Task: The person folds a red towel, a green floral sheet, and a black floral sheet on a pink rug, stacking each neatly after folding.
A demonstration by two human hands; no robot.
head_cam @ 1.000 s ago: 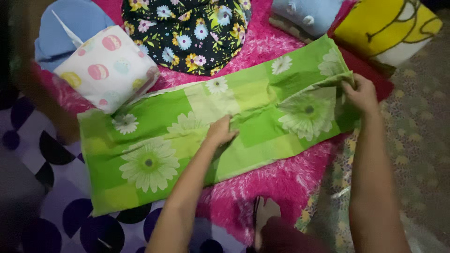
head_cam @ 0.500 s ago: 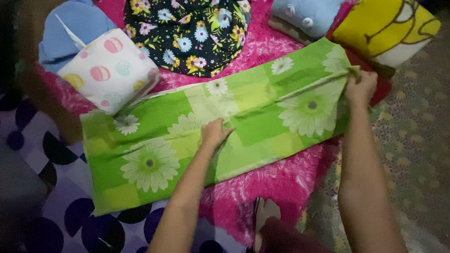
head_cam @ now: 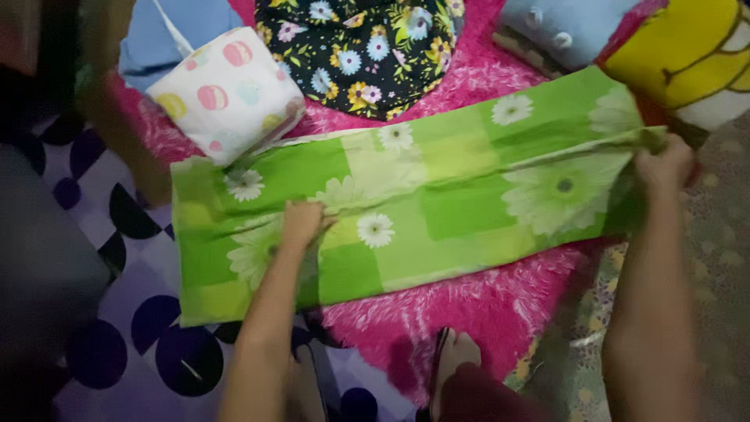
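A long green cloth (head_cam: 437,211) with white daisies lies folded lengthwise across a pink shaggy rug (head_cam: 469,312). My left hand (head_cam: 301,223) presses and pinches the cloth left of its middle. At the cloth's right end, my right hand (head_cam: 664,164) grips the bunched fabric and holds it taut.
A folded white cloth with coloured ovals (head_cam: 226,94) sits by the green cloth's upper left. A dark floral cloth (head_cam: 359,47) lies behind; a blue bundle (head_cam: 562,27) and a yellow cushion (head_cam: 687,59) are at the upper right. A purple dotted sheet (head_cam: 117,312) covers the left.
My left hand has slid left along the cloth, from near the middle toward the left part. My right hand pulled the right end outward, and the view shifted.
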